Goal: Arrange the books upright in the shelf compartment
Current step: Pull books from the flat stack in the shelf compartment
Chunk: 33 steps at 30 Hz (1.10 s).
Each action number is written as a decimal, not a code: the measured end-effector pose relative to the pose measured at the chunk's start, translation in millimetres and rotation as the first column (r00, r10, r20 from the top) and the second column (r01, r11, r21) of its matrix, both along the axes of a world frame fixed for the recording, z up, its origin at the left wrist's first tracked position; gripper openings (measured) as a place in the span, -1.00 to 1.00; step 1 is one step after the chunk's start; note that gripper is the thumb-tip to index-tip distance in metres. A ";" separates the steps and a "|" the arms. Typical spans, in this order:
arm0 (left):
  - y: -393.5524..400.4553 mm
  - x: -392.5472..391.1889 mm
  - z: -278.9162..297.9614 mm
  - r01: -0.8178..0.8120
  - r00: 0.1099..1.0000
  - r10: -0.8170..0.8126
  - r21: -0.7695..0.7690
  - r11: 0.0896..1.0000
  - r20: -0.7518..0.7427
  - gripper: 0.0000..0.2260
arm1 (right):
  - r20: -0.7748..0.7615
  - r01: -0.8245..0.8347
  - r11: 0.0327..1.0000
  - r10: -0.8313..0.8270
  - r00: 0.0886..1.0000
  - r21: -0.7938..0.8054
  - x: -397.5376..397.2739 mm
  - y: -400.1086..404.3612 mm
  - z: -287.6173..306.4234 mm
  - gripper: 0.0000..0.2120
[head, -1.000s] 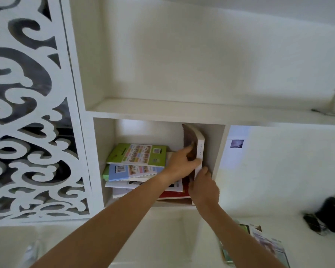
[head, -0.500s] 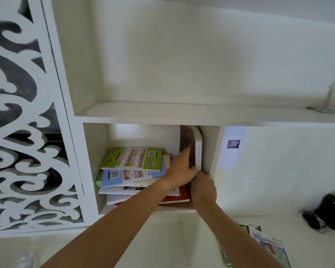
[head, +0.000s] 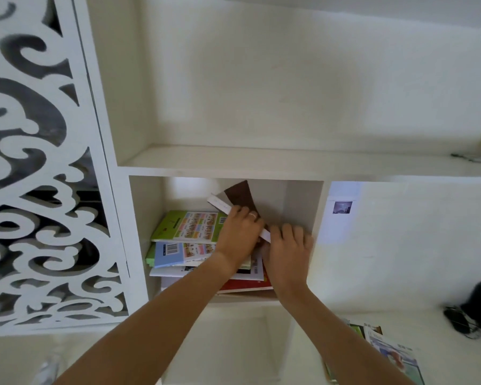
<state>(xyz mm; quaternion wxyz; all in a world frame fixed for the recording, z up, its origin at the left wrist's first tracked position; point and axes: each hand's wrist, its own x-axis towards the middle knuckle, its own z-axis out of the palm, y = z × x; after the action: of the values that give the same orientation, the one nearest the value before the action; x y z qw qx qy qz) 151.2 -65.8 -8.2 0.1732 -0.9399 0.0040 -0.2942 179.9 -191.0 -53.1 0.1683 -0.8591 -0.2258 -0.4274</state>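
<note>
Tipping leftward inside the compartment (head: 303, 207), the brown book (head: 240, 195), upright a second ago, now leans over the stack (head: 189, 240); left hand (head: 240, 234) fingers clamp its spine, right hand (head: 286, 251) fingers curl at its base.

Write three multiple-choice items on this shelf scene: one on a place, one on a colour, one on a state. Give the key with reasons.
1. Where does the stack of flat books lie?
A. in the shelf compartment
B. on the open shelf above
C. on the floor

2. What colour is the cover of the top book of that stack?
A. red
B. green
C. black

3. How does the brown book between the left hand and right hand stand?
A. flat on the stack
B. straight upright
C. tilted to the left

Key: 1 A, the stack fills the compartment's left and middle. 2 B, its cover is green with small pictures. 3 C, its white spine runs on a slant.
</note>
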 end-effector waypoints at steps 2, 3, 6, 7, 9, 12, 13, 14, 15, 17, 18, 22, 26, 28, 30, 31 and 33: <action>11.9 -3.2 6.1 -0.015 0.996 0.024 -0.098 0.995 0.092 -0.90 | 0.161 0.006 0.999 -0.014 0.987 0.049 -2.5 -0.3 12.6 -0.72; 16.5 -5.0 7.8 -0.026 0.990 0.047 -0.151 0.988 0.136 -0.92 | 0.242 -0.025 0.996 0.004 0.970 0.085 -4.5 -0.5 17.7 -0.73; 26.1 -12.9 18.0 -0.012 0.957 0.098 -0.299 0.954 0.275 -0.93 | 0.438 -0.236 0.969 0.180 0.881 0.075 -16.1 2.3 23.5 -0.84; 28.9 -16.7 22.4 -0.005 0.946 0.109 -0.321 0.947 0.307 -0.91 | 0.385 -0.349 0.933 0.292 0.876 0.085 -20.7 4.5 22.2 -0.89; 34.5 -25.6 27.1 -0.009 0.944 0.115 -0.323 0.946 0.310 -0.86 | 0.048 -0.514 0.788 0.531 0.846 0.339 -35.9 7.7 31.4 -0.91; 34.6 -37.9 19.9 0.027 0.947 0.122 -0.451 0.892 0.298 -0.59 | -0.375 -0.324 0.618 0.733 0.568 0.716 -41.5 17.8 46.1 -0.64; 31.2 -41.8 15.8 0.065 0.947 0.118 -0.537 0.841 0.300 -0.54 | -0.401 -0.286 0.563 0.789 0.465 0.776 -41.4 22.9 49.7 -0.54; 26.4 -45.6 13.7 0.097 0.952 0.106 -0.612 0.785 0.288 -0.54 | -0.390 -0.252 0.498 0.840 0.378 0.830 -40.0 29.1 51.7 -0.48; 22.5 -47.4 13.1 0.117 0.963 0.076 -0.655 0.746 0.258 -0.57 | -0.352 -0.200 0.424 0.882 0.314 0.883 -37.3 35.7 52.3 -0.46; 16.1 -49.3 12.7 0.078 0.993 0.006 -0.676 0.733 0.121 -0.59 | -0.319 -0.050 0.348 0.901 0.295 0.936 -32.5 44.3 52.8 -0.45; 11.8 -52.3 10.9 0.032 0.999 -0.025 -0.660 0.750 0.020 -0.54 | -0.345 0.056 0.347 0.878 0.331 0.936 -29.1 46.7 52.3 -0.46; -4.4 -61.2 -2.0 -0.255 0.928 0.068 -0.491 0.833 -0.367 -0.17 | -0.432 0.248 0.353 0.729 0.532 0.902 -25.7 48.2 39.8 -0.67; -20.6 -65.2 8.9 -0.343 0.939 0.291 -0.476 0.810 -0.182 -0.47 | -0.332 0.106 0.358 0.662 0.672 0.928 -35.8 48.3 53.4 -0.75; -11.5 -67.3 17.6 -0.215 0.970 0.242 -0.544 0.811 -0.023 -0.71 | -0.312 0.063 0.335 0.772 0.554 0.940 -34.1 42.5 58.9 -0.62; 2.2 -73.2 32.2 -0.138 0.976 0.215 -0.671 0.729 0.033 -0.78 | -0.293 0.039 0.308 0.848 0.441 0.951 -28.7 35.9 58.3 -0.46; 6.5 -76.0 38.6 -0.123 0.980 0.198 -0.700 0.703 0.027 -0.79 | -0.306 0.024 0.327 0.852 0.424 0.945 -27.3 33.9 58.1 -0.44; 9.2 -80.3 50.1 -0.128 0.991 0.121 -0.668 0.733 -0.058 -0.77 | -0.352 0.017 0.385 0.824 0.444 0.923 -24.5 32.9 55.9 -0.52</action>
<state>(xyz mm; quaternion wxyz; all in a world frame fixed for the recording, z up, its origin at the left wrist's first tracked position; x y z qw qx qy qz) 70.9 -56.6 41.9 -0.1570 -0.9389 -0.1640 -0.2587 155.4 -158.0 2.8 0.7487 -0.6502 -0.1277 0.0200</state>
